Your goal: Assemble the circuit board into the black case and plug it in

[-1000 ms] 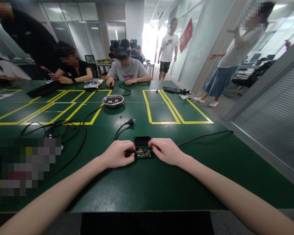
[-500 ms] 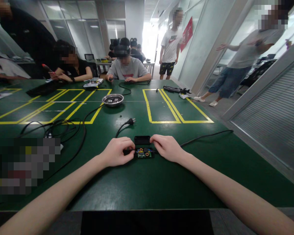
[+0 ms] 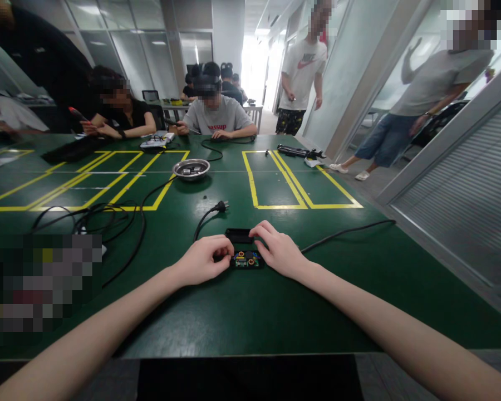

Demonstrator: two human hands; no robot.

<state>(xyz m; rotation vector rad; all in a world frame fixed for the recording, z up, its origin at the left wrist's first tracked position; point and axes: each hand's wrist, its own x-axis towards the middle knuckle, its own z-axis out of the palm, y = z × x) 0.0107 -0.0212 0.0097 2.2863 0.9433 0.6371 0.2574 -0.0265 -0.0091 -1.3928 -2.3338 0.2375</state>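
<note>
Fingertips of the left hand (image 3: pixel 202 259) are drawn in close together at the left end of the lower shell (image 3: pixel 247 267); whether they are clamped on it or on a lead cannot be told, since the fingers hide the contact. Thumb and index finger of the right hand (image 3: pixel 280 252) stand apart at the opposite end, the index fingertip beside the right end of the black cover (image 3: pixel 237 237) and the thumb near the right end of the shell.

The shell lies open side up between both hands, with the circuit board (image 3: pixel 246 260) exposed inside it. The cover lies just beyond the shell, hollow side visible.

Both hands are palm inward, fingers curled; the forearms converge from the lower corners of the view, low over the green table (image 3: pixel 242 317).

Beyond the left hand, a black power plug (image 3: pixel 222 206) rests on the table with its prongs pointing right. A black cable (image 3: pixel 350 230) extends rightward from behind the right hand. Farther out stands a metal bowl (image 3: pixel 191 170) holding small metallic parts.
</note>
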